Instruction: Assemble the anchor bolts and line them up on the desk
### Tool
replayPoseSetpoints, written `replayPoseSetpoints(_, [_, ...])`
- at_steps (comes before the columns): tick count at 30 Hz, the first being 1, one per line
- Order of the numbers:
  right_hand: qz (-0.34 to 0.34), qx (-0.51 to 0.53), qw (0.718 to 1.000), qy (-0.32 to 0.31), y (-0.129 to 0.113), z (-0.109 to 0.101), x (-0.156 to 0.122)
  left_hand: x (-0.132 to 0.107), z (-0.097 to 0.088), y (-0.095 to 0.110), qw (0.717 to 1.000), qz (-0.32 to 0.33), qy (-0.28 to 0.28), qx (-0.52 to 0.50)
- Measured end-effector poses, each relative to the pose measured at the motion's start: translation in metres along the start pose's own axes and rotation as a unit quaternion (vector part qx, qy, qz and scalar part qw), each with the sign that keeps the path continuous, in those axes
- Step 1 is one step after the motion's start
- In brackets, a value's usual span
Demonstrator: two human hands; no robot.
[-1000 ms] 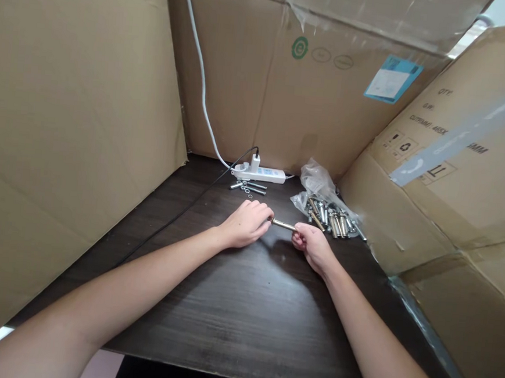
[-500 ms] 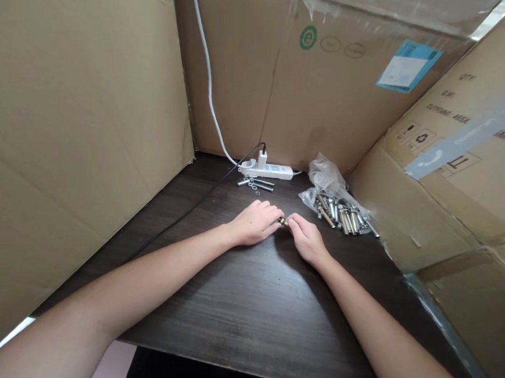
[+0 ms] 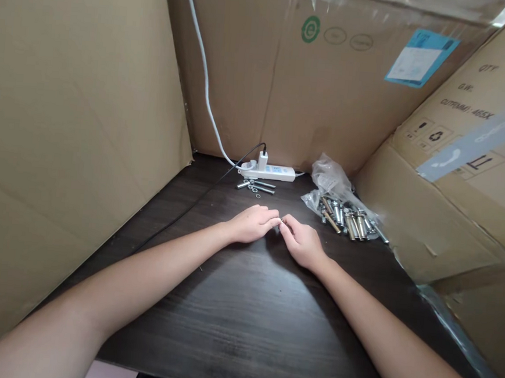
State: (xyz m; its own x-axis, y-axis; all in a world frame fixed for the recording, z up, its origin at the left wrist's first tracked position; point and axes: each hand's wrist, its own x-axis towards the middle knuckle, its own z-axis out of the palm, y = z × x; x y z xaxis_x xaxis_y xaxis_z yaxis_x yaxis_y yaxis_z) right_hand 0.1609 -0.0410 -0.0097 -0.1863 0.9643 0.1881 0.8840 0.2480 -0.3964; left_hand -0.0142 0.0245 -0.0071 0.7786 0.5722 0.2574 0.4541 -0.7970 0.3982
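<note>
My left hand (image 3: 253, 224) and my right hand (image 3: 301, 243) meet fingertip to fingertip over the dark wooden table (image 3: 242, 322). Both are closed in a pinch around a small metal piece (image 3: 281, 221), of which only a glint shows; a second earlier they held a brass-coloured bolt there. To the right of my right hand, a heap of silver and brass bolts (image 3: 349, 221) spills from a clear plastic bag (image 3: 329, 181).
A few loose bolts and washers (image 3: 256, 186) lie before a white power strip (image 3: 268, 171) with a white cable and a black cable. Cardboard boxes wall in the table on the left (image 3: 75, 111), back (image 3: 314, 77) and right (image 3: 463, 182).
The bolt, once visible full length between my hands, is now almost hidden as my hands have come together. The camera has tilted slightly.
</note>
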Motion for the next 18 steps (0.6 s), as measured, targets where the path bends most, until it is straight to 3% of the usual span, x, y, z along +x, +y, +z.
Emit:
replayPoseSetpoints(6, [-0.004,0.01,1.0,-0.011,-0.002,-0.002,-0.001,0.001,-0.001,-0.001,0.999,-0.017,-0.016,-0.029])
replayPoseSetpoints(12, [0.003,0.039,0.999,-0.004,-0.001,-0.003,-0.001,-0.006,-0.009,0.012,0.99,-0.041,0.046,-0.127])
replayPoseSetpoints(18, [-0.003,0.062,0.998,0.0,-0.001,-0.004,0.0,-0.006,-0.006,0.013,0.989,-0.023,0.052,-0.139])
